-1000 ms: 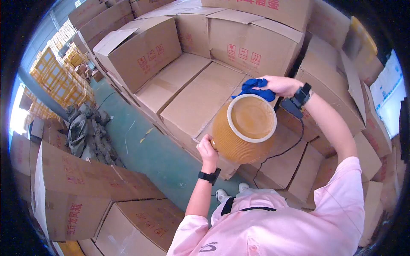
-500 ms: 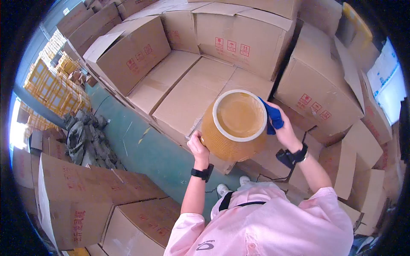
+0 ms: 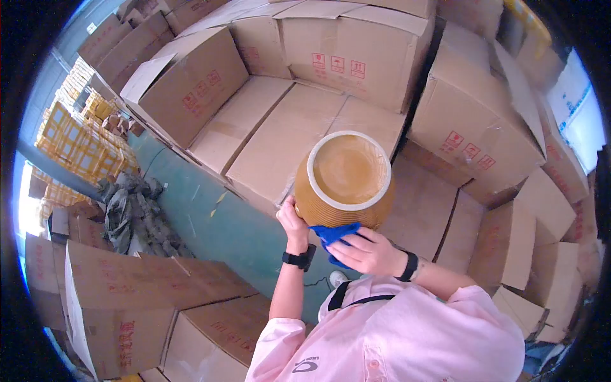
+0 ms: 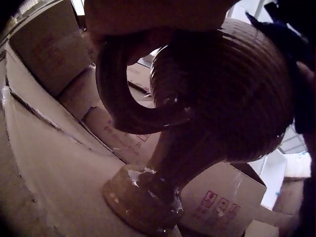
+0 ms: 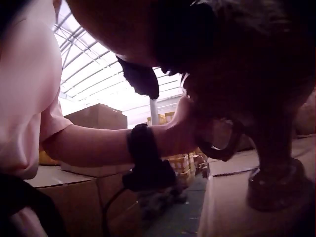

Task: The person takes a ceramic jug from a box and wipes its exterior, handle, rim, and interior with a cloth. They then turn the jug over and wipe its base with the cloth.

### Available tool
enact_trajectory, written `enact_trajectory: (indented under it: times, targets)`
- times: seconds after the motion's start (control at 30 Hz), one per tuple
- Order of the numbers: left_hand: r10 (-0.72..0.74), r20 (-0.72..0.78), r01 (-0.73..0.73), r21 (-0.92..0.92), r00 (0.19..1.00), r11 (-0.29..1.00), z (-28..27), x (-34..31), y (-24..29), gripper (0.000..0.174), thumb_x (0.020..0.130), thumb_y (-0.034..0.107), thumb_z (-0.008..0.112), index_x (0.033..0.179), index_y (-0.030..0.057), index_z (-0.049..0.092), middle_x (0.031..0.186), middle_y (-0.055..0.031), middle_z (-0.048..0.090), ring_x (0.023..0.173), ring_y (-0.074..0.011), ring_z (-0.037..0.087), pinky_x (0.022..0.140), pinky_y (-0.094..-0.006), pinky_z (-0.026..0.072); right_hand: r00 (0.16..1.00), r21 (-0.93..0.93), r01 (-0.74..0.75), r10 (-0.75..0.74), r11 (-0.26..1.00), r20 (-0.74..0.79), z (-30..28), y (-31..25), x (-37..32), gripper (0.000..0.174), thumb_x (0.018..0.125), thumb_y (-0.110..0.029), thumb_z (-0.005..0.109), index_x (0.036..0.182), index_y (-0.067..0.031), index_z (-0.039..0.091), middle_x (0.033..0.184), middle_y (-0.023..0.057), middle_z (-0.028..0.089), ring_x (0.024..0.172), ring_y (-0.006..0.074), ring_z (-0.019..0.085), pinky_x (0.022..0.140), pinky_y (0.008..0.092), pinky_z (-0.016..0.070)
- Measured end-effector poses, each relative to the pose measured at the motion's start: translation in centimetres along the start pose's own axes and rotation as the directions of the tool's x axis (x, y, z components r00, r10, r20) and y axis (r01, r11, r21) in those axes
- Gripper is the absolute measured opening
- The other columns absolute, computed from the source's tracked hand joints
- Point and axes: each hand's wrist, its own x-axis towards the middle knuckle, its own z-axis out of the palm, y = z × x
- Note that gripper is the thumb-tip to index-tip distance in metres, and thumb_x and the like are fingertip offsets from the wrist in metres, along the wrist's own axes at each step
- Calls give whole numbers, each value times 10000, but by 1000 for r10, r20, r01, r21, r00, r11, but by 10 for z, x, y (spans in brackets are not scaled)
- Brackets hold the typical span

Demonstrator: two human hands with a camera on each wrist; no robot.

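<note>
A brown glazed jug (image 3: 350,170) with ribbed sides stands upside down, its round, pale-rimmed base facing up. In the left wrist view its narrow neck (image 4: 170,148) points down and its flared mouth (image 4: 143,197) meets the top of a carton. My left hand (image 3: 293,223) grips the jug's looped handle (image 4: 112,91). With my right hand (image 3: 370,253) I hold a blue cloth (image 3: 336,235) against the near side of the jug, close beside the left hand. Part of the cloth is hidden under the right fingers.
Cardboard cartons (image 3: 273,143) lie under and beyond the jug, with taller ones (image 3: 347,63) behind. More cartons (image 3: 474,121) stand at the right, some with raised flaps. At the left are green floor (image 3: 203,216), a dark crumpled heap (image 3: 133,210) and stacked yellow crates (image 3: 79,140).
My right hand has swept the blue cloth from the jug's far side, round its right, to the near side. My left hand keeps its grip on the handle.
</note>
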Motion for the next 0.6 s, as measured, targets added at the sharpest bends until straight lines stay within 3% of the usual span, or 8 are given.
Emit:
enact_trajectory:
  times: [0.07, 0.17, 0.2, 0.27, 0.37, 0.5, 0.53, 0.6]
  targets:
    - [-8, 12, 8, 8, 1000, 1000, -2, 0, 5, 455, 939, 275, 312, 737, -49, 559, 570, -129, 530, 538, -168, 496, 521, -322, 408, 999, -81, 25, -27, 996, -20, 8, -7, 17, 318, 801, -189, 531, 1081, -86, 640, 1270, 22, 551, 1199, 168, 468, 1056, 336, 317]
    - [-10, 19, 9, 61, 1000, 998, -1, -2, -7, 481, 952, 305, 318, 737, -49, 563, 571, -77, 537, 553, -139, 483, 515, -326, 405, 998, -151, -7, 16, 989, 61, 6, -12, 45, 289, 804, -189, 557, 1065, -100, 641, 1226, 32, 573, 1191, 167, 482, 1060, 366, 309]
    - [-208, 16, 208, -108, 978, 972, 2, -8, -42, 478, 941, 340, 356, 694, -33, 523, 553, -37, 471, 555, -110, 430, 486, -322, 377, 995, -166, -9, 26, 986, 100, 5, -13, 52, 287, 809, -192, 547, 1064, -94, 635, 1252, 46, 562, 1234, 178, 456, 1073, 374, 301]
    - [-256, 88, 270, -238, 963, 933, -3, -13, -74, 447, 925, 338, 389, 670, -16, 483, 547, -26, 420, 548, -106, 397, 467, -318, 352, 988, -197, 13, 18, 980, 152, -1, -14, 61, 289, 808, -191, 546, 1068, -99, 633, 1265, 48, 555, 1234, 180, 454, 1083, 378, 287]
    - [-321, 99, 336, -246, 942, 909, -4, -7, -45, 399, 889, 320, 430, 643, 6, 424, 543, -38, 351, 534, -108, 362, 447, -316, 320, 986, -202, 70, -37, 977, 160, -1, -8, 57, 292, 807, -194, 549, 1075, -115, 634, 1274, 36, 553, 1227, 172, 461, 1083, 372, 278]
    - [-144, -27, 140, -125, 989, 982, 2, -11, -37, 410, 906, 286, 372, 690, -32, 516, 536, -94, 457, 536, -129, 473, 490, -337, 384, 991, -155, 129, -123, 979, 51, -4, 6, 31, 289, 814, -208, 550, 1081, -139, 638, 1260, 0, 565, 1216, 149, 470, 1070, 354, 269]
    - [-86, -72, 79, -93, 994, 992, 4, -10, -33, 423, 913, 277, 353, 710, -42, 543, 540, -109, 494, 542, -138, 509, 505, -342, 403, 992, -131, 129, -128, 983, 19, -7, 10, 24, 290, 808, -199, 577, 1087, -147, 637, 1219, -21, 586, 1146, 135, 519, 1017, 339, 329]
    - [-80, 8, 80, -40, 997, 996, -2, -6, -15, 424, 922, 257, 338, 781, -60, 582, 595, -135, 569, 587, -163, 567, 547, -346, 437, 993, -66, 96, -100, 993, -58, -8, 21, 1, 301, 801, -205, 601, 1093, -139, 630, 1238, -8, 573, 1139, 152, 519, 1034, 367, 348]
